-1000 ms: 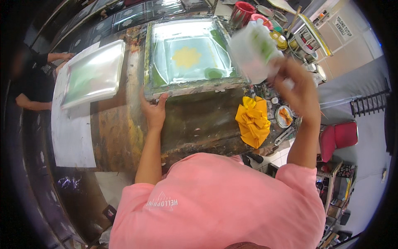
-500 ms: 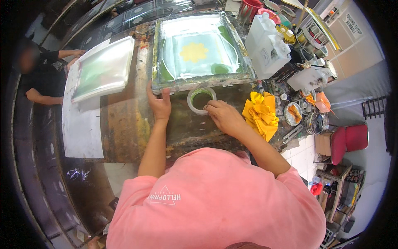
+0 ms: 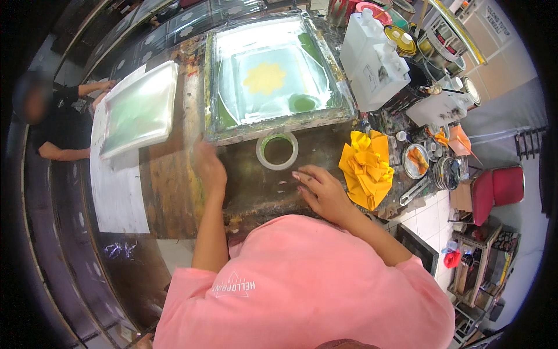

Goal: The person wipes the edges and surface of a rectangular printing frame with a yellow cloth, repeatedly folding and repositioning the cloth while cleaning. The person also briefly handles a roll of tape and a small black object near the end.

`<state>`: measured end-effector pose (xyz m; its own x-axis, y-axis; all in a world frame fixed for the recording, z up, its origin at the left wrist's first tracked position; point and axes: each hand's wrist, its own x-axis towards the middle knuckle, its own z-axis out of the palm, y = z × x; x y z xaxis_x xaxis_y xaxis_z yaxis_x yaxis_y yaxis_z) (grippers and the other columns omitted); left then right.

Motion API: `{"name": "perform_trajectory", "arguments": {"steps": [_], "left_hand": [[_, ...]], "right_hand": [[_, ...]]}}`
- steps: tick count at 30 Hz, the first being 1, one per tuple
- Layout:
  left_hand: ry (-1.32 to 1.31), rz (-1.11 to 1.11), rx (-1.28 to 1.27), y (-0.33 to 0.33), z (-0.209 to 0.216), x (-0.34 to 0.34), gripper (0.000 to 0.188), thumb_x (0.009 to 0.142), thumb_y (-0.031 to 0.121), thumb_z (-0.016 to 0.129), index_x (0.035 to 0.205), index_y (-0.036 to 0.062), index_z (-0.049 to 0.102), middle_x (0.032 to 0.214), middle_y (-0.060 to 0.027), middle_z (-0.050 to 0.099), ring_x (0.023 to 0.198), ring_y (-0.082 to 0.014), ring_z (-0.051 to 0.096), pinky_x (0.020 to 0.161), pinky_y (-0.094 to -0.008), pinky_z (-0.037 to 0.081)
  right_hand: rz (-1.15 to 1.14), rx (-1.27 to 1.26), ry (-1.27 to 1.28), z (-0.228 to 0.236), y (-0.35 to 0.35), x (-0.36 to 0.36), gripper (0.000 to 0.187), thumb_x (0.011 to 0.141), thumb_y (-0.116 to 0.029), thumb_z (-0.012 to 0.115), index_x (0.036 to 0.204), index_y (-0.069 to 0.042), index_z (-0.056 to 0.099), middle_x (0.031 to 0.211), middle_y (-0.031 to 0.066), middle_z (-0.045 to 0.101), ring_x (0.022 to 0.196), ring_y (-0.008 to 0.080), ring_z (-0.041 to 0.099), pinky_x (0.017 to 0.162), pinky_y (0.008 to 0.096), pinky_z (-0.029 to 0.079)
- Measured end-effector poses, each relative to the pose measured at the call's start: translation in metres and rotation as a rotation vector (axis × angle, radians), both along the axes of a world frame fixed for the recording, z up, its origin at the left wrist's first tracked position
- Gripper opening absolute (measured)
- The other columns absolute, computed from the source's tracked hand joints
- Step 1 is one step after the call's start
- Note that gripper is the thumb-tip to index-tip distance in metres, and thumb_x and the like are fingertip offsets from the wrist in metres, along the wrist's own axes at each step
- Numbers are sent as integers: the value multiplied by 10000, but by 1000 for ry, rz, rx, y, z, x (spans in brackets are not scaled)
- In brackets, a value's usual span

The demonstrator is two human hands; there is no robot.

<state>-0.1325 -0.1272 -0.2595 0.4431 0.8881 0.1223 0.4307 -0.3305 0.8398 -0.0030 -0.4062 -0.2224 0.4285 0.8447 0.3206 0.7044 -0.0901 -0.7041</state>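
Note:
A silk-screen frame with a green-and-white mesh and a yellow flower shape lies on the stained worktable. At its near edge rests a roll of tape, pale with a greenish inner side. My right hand is open beside the roll, fingers apart and holding nothing. Close to the frame's near left corner is my left hand; motion smears its fingers. A crumpled yellow cloth sits right of my right hand.
To the left, a stack of clear plastic sheets lies over white paper. White jugs, paint cans and a wrench crowd the right side. A person in dark clothes is at the far left.
My right hand has let go of the tape roll and drawn back toward me. My left hand has come away from the frame's edge and moved left. The view has shifted slightly.

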Motion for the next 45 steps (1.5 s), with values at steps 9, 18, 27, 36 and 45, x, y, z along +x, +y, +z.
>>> {"name": "perform_trajectory", "arguments": {"steps": [9, 18, 27, 36, 45], "left_hand": [[490, -202, 391, -42, 5, -124, 733, 966, 556, 496, 1409, -26, 441, 1269, -239, 497, 1196, -406, 441, 1044, -508, 321], [482, -123, 357, -44, -3, -120, 895, 858, 718, 545, 1384, -2, 473, 1273, -230, 466, 1183, -402, 416, 1035, -518, 305], [558, -112, 320, -44, -1, -121, 922, 859, 754, 501, 1398, 7, 456, 1324, -238, 424, 1244, -413, 389, 1054, -536, 298], [508, -95, 371, -41, -7, -121, 937, 850, 769, 484, 1393, 6, 476, 1307, -260, 469, 1220, -436, 417, 1047, -540, 299], [294, -130, 444, -39, -13, -124, 819, 940, 668, 449, 1328, -51, 494, 1254, -251, 521, 1176, -422, 466, 1032, -529, 323]], "right_hand": [[-28, -96, 180, -15, -15, 7, 345, 871, -155, 709, 1187, -36, 639, 1169, 144, 575, 1040, 303, 595, 862, 387, 522], [-70, -115, 222, -22, -14, 12, 271, 871, -134, 708, 1116, -28, 662, 1060, 130, 614, 928, 290, 629, 798, 369, 532], [-101, -87, 273, -32, -16, 12, 210, 863, -46, 683, 1072, -24, 672, 1029, 119, 620, 889, 267, 640, 752, 356, 541], [-110, -78, 301, -20, -14, 12, 164, 893, -47, 641, 1053, -21, 665, 1050, 127, 623, 963, 296, 634, 832, 372, 527], [-114, 22, 306, -27, -17, 7, 155, 942, -92, 589, 1055, 0, 644, 1050, 128, 617, 960, 309, 625, 837, 373, 512]]}}
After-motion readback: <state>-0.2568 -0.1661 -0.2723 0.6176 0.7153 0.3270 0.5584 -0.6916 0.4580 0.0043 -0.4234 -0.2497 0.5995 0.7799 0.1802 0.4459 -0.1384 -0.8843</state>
